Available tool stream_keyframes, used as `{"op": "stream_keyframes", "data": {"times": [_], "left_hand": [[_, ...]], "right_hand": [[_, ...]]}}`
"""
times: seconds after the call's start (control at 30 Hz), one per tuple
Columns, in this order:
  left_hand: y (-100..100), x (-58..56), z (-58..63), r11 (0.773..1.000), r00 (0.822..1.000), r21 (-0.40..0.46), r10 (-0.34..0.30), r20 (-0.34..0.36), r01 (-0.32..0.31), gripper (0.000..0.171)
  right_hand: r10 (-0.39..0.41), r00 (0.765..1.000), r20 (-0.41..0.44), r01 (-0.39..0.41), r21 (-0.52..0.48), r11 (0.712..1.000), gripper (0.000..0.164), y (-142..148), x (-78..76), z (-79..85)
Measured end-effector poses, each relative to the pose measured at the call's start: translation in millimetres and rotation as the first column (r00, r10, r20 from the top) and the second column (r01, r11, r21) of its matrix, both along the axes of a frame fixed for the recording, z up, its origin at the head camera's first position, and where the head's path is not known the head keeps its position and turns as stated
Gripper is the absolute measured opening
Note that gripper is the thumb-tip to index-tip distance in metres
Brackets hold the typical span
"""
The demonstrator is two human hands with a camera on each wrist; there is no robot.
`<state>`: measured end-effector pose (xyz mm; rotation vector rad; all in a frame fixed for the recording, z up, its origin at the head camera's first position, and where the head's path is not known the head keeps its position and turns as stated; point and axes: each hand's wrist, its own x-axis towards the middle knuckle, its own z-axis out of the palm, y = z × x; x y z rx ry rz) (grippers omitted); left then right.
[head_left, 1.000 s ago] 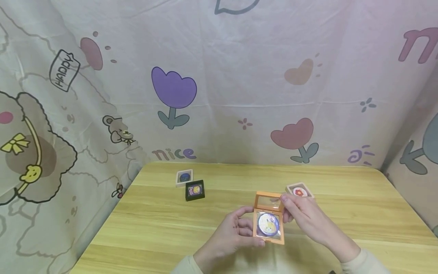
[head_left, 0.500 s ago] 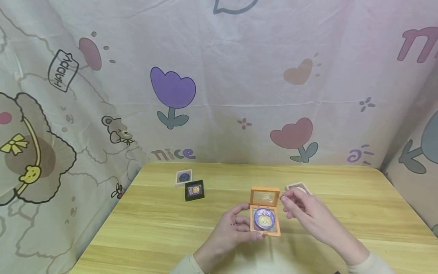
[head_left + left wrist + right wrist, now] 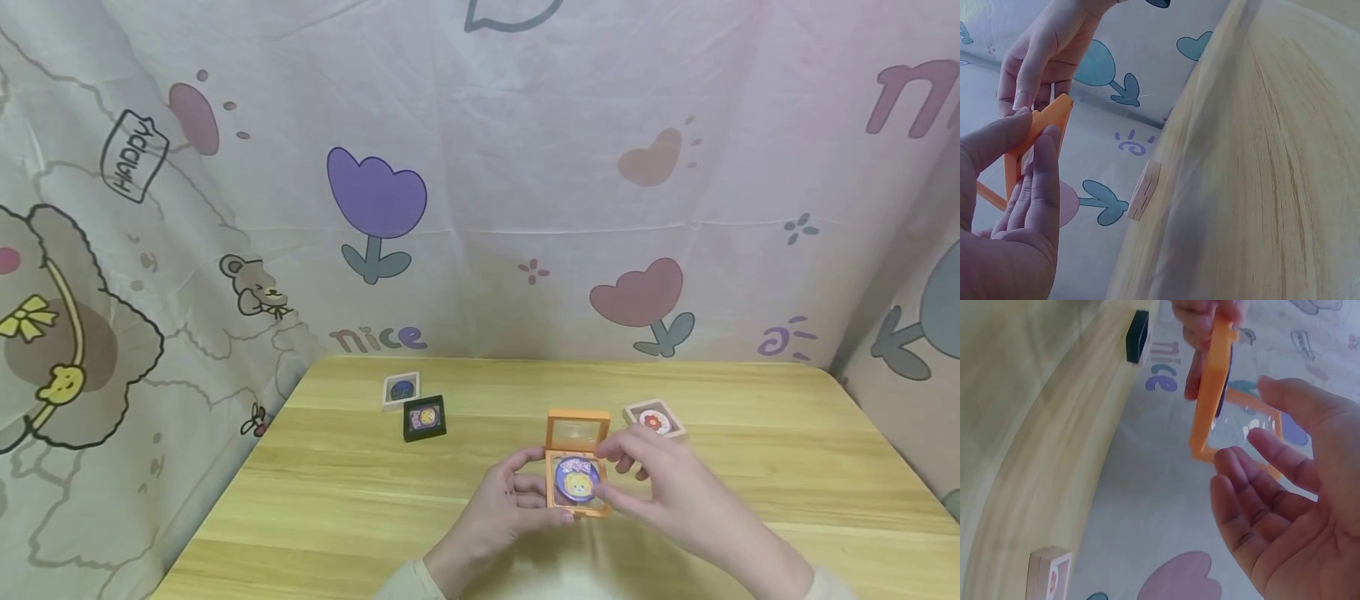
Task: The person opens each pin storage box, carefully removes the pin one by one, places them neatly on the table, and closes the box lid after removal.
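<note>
My left hand [image 3: 491, 512] grips a small orange hinged display case [image 3: 551, 500], thumb on the near edge and fingers behind. Its lid, with a clear window, stands raised. Inside lies a round purple badge [image 3: 576, 483] with a yellow cartoon animal face. My right hand [image 3: 667, 479] is over the case's right side, thumb and fingertips spread at the badge's edge. In the right wrist view, the right hand [image 3: 1297, 494] has its thumb and fingers apart, holding nothing. The left wrist view shows the orange case [image 3: 1047, 122] between the left thumb and fingers [image 3: 1044, 181].
On the wooden table [image 3: 360, 500], a black case [image 3: 424, 418] with a badge stands at the left, beside a white case [image 3: 401, 390] with a blue badge. Behind my right hand lies a pale case [image 3: 681, 430] with a red flower badge. A patterned cloth [image 3: 480, 167] hangs behind.
My right hand has let go of the raised lid's edge, drawn away to the right, then come in over the badge. The left hand has shifted the case slightly left and up.
</note>
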<state>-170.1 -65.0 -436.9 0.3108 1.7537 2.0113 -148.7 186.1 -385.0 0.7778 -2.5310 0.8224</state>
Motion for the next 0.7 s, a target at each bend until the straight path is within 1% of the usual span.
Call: {"op": "stream_keyframes", "data": {"times": [0.1, 0.2, 0.43, 0.7], "left_hand": [[-0.2, 0.8, 0.1, 1.0, 1.0, 0.001, -0.006, -0.005, 0.006, 0.08], [-0.1, 1.5, 0.1, 1.0, 1.0, 0.004, -0.012, -0.008, 0.012, 0.078], [2.1, 3.0, 0.2, 1.0, 1.0, 0.002, -0.01, -0.019, 0.01, 0.081], [1.4, 5.0, -2.4, 0.999, 0.999, -0.005, -0.036, -0.023, 0.036, 0.08]], "right_hand": [[0.014, 1.0, -0.008, -0.013, 0.067, 0.998, 0.035, -5.7, 3.1, 0.3], [0.033, 0.999, -0.039, -0.028, 0.12, 0.992, 0.037, -10.7, 4.0, -0.5], [0.066, 0.987, -0.145, -0.045, 0.143, 0.989, 0.034, -17.1, 1.9, -1.2], [0.08, 0.986, -0.147, -0.054, 0.169, 0.984, 0.037, -19.9, 2.7, -0.8]]}}
